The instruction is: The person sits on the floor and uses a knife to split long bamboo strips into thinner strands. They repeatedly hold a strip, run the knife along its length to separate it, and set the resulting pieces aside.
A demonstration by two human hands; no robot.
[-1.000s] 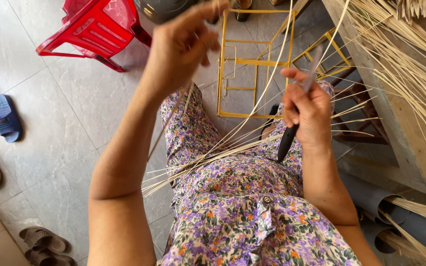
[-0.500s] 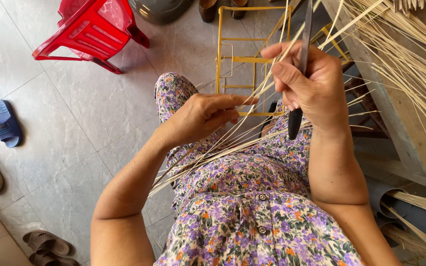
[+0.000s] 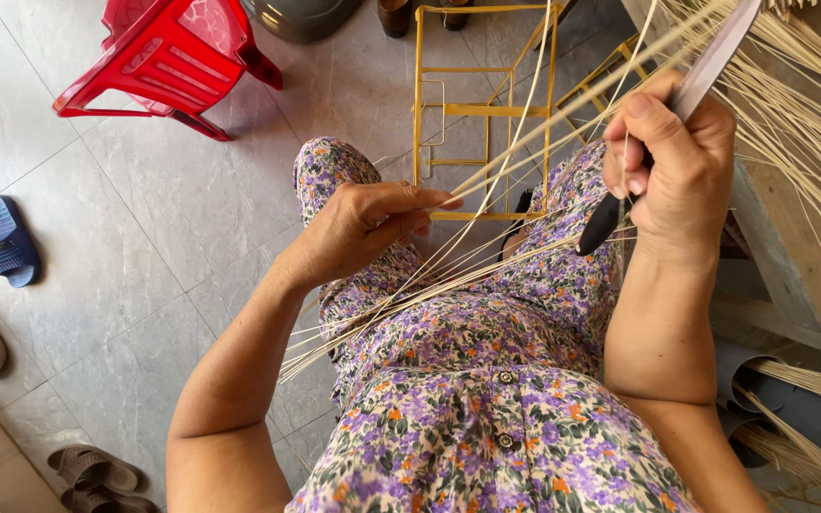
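The thin pale strips (image 3: 486, 204) I am working are, I judge, very light and springy: long slivers that bend easily along their length yet would snap or split if kinked sharply, and whose edges could be slick and a little sharp against the skin. They are best taken near the working end, pinched flat between thumb and fingertips, because farther back they whip about. They run from my lap, where a loose fan of them lies across my flowered dress (image 3: 486, 418), up and to the right toward the bundle of the same strips (image 3: 800, 123) lying on the wooden table (image 3: 810, 285). My left hand (image 3: 363, 228) is nearly closed, thumb and forefinger pinching a strip just above my knee, with the other fingers curled under it. My right hand (image 3: 677, 161) is clenched around the black handle of a knife (image 3: 705, 71), blade pointing up and away, thumb pressed along the side; a strip or two passes against that hand, though I cannot tell whether the blade is actually in the strip. Below my knees stands a yellow metal frame (image 3: 482, 66) on the tiled floor (image 3: 173, 218), and a red plastic chair (image 3: 173, 62) is well apart to the left.
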